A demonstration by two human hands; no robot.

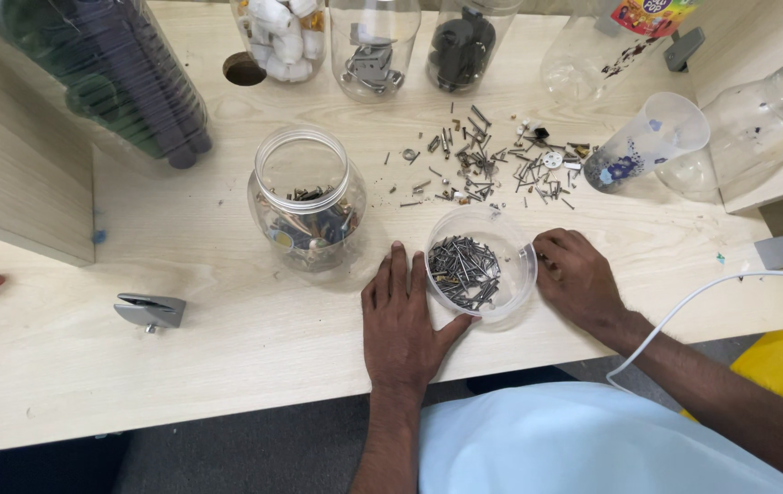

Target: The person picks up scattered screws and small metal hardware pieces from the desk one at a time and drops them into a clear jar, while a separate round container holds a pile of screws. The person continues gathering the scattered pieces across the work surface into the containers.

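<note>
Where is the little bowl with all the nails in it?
In the head view, the clear bowl of nails sits near the table's front edge, between the left hand and right hand, below the loose nails.

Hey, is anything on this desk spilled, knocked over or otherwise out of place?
Yes. Loose nails and screws lie scattered across the desk behind the clear tub of nails between the left hand and right hand. A patterned cup lies tipped on its side.

1. The pale wood-grain surface (227, 302) carried everything.
2. An open clear jar (307, 198) of mixed hardware stood near its middle.
3. A shallow clear tub (481, 265) of nails sat just beside it.
4. Loose nails and screws (492, 165) lay scattered behind the tub.
5. A grey metal bracket (150, 311) lay well apart, leftward.
</note>
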